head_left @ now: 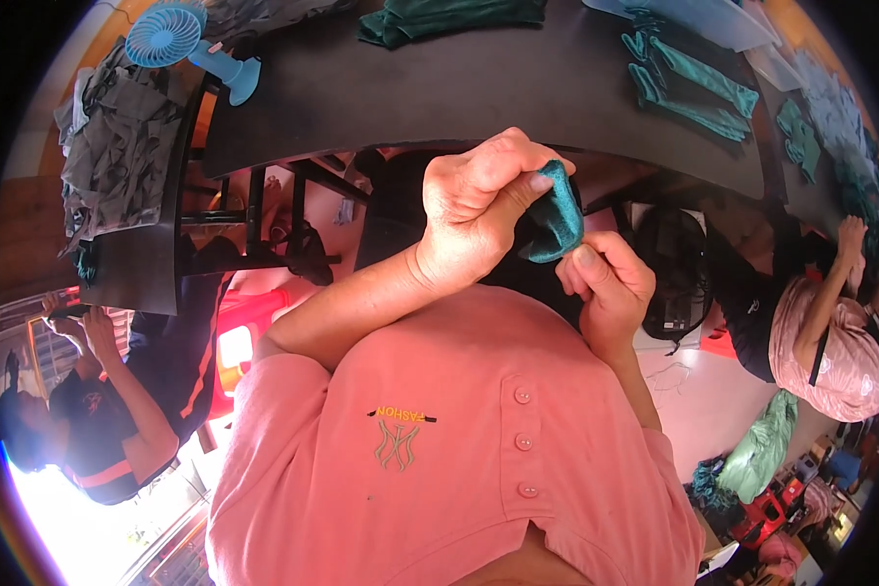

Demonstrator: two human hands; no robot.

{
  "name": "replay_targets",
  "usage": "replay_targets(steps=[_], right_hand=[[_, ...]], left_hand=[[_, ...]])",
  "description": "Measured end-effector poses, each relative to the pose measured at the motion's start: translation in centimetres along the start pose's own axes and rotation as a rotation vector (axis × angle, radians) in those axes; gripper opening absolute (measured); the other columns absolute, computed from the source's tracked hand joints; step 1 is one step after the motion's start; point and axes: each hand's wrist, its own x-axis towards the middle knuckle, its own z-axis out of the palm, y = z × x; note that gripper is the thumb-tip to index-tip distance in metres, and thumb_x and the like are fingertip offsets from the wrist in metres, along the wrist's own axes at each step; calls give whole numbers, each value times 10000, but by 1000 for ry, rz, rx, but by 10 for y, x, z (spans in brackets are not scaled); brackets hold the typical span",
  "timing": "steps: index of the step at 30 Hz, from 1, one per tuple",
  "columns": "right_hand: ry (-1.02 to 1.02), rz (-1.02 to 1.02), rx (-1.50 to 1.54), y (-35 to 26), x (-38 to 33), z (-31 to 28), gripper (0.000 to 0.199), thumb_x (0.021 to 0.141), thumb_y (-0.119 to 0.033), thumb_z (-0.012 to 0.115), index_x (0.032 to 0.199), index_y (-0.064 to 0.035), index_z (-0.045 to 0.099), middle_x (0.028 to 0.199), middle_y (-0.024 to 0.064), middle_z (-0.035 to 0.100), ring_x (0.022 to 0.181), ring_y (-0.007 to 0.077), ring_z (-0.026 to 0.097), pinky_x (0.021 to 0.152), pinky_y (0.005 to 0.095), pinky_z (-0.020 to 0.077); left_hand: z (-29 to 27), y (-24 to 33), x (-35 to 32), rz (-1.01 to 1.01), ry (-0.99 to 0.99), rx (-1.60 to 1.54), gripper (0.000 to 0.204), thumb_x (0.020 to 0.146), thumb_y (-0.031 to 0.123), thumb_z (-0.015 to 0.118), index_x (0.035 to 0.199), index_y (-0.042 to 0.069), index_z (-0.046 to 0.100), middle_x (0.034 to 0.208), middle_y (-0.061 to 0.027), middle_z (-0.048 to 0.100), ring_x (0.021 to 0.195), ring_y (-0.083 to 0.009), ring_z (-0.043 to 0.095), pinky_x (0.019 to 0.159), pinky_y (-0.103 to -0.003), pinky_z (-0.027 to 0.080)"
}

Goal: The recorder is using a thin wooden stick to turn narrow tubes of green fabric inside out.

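Observation:
Between my two hands, above my lap and just off the table's near edge, is a small teal fabric piece (pixel 563 217), folded or tube-like. My left hand (pixel 483 200) grips its upper end, with the thumb pressed onto the cloth and the fingers curled. Lower down, my right hand (pixel 610 283) pinches the bottom edge between thumb and forefinger. The cloth bends in a curve between both grips. Its inner side is dark and partly hidden.
Ahead is a dark table (pixel 439 93) with folded green cloth (pixel 449 20) and teal strips (pixel 693 88). A blue fan (pixel 181 39) stands at the far left, near a grey fabric pile (pixel 122 146). People work at left (pixel 117 391) and right (pixel 825 342).

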Motion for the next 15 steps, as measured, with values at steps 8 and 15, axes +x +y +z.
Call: replay_targets(steps=[8, 15], right_hand=[[92, -198, -208, 2, 4, -10, 136, 900, -71, 622, 906, 64, 632, 628, 6, 510, 524, 56, 415, 479, 212, 290], [108, -269, -378, 1, 3, -13, 120, 886, -62, 650, 931, 49, 641, 716, 32, 590, 597, 66, 474, 543, 198, 362]], left_hand=[[-18, 36, 23, -128, -86, 192, 345, 781, -122, 589, 1096, -2, 659, 1092, -94, 617, 643, -84, 533, 553, -176, 426], [-15, 33, 27, -505, -128, -222, 175, 932, 10, 550, 1053, -36, 668, 1020, -101, 615, 724, -113, 611, 549, -203, 457]])
